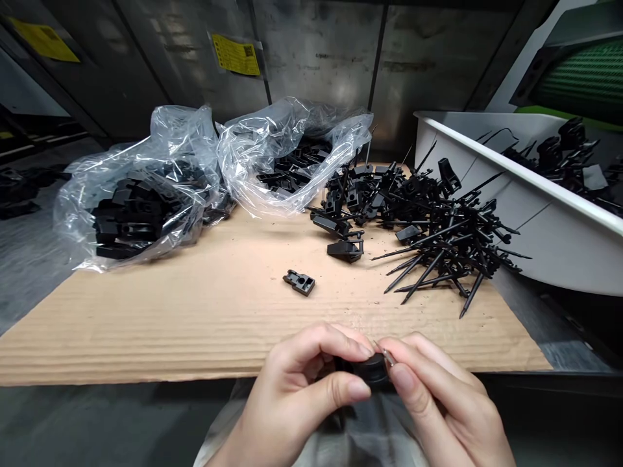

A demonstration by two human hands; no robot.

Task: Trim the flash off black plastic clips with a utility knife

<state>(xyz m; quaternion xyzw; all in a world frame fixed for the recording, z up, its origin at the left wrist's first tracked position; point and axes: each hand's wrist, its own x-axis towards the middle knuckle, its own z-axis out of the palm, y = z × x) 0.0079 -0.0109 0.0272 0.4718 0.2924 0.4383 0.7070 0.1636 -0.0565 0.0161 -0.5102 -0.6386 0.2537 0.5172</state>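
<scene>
Near the cardboard's front edge, my left hand grips a black rounded plastic part between thumb and fingers. My right hand is closed in a pinch on a small thin metal piece, held against the right side of the black part. The exact kind of that piece is too small to make out. Beyond my hands, a single black plastic clip-like piece lies on the cardboard. Part of the black part is hidden by my left fingers.
A cardboard sheet covers the work surface. Two clear plastic bags with black parts stand at the back. A pile of black stemmed parts spreads at right, beside a white bin holding more. A metal wall closes the back.
</scene>
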